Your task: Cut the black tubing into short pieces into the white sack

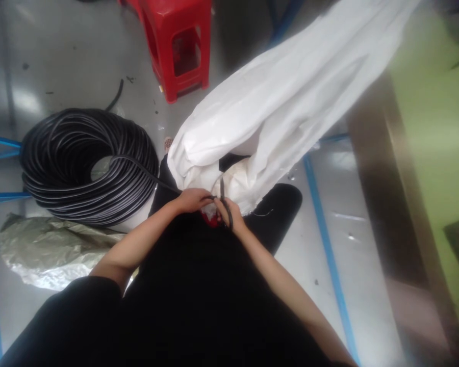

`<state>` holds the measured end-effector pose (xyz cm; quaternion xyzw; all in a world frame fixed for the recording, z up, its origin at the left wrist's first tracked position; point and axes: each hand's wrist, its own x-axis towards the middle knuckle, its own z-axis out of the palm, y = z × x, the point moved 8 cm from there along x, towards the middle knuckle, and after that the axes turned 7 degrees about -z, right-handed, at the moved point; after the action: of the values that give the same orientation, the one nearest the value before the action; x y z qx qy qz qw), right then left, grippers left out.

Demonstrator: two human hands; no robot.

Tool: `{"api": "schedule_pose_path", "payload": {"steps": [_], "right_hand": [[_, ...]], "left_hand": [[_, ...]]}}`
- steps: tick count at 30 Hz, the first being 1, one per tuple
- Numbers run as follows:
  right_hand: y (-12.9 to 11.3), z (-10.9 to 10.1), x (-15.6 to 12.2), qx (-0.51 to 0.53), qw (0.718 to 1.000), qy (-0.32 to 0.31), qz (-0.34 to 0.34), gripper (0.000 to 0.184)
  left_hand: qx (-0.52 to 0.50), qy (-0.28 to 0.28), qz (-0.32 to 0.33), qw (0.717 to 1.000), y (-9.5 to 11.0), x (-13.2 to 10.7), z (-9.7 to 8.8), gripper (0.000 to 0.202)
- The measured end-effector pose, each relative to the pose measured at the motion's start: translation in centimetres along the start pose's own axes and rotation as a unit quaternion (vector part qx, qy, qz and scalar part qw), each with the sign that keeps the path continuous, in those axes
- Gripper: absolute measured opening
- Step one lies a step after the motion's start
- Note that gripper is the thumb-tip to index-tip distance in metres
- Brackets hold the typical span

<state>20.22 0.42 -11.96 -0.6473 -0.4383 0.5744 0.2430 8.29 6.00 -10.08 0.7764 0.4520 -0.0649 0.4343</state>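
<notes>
My left hand [194, 200] is closed around the free end of a black tube or cable [145, 171], which runs back to a large coil [57, 168] on the floor. In my right hand [233, 213] is a pair of dark scissors [222, 188], blades pointing away from me. Both hands meet in front of my lap, and the end of the black length lies close to the scissors. Beyond them, long white sheeting [245, 112] drapes over my legs and stretches to the upper right. Something red shows below the hands, mostly hidden.
A red plastic stool [179, 46] stands ahead on the grey floor. Crumpled grey-green wrapping [49, 250] lies below the coil on the left. Blue tape lines [329, 255] mark the floor, and a green surface [428, 117] with a brown edge is at the right.
</notes>
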Motion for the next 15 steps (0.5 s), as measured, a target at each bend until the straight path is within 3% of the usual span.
{"api": "schedule_pose_path", "payload": {"steps": [4,9,15], "right_hand": [[-0.5,-0.3,0.1,0.026,1.000,0.014,-0.009,0.036],[0.3,-1.5,0.5,0.064,0.996,0.064,-0.007,0.041],[1.0,-0.8,0.4,0.014,1.000,0.016,-0.018,0.045]], "left_hand": [[0.006,-0.006,0.033,0.999,0.6,-0.4,0.3,0.032],[0.015,-0.001,-0.006,1.000,-1.2,-0.6,-0.3,0.032],[-0.019,0.084,-0.034,0.996,-2.1,-0.1,-2.3,0.033]]}}
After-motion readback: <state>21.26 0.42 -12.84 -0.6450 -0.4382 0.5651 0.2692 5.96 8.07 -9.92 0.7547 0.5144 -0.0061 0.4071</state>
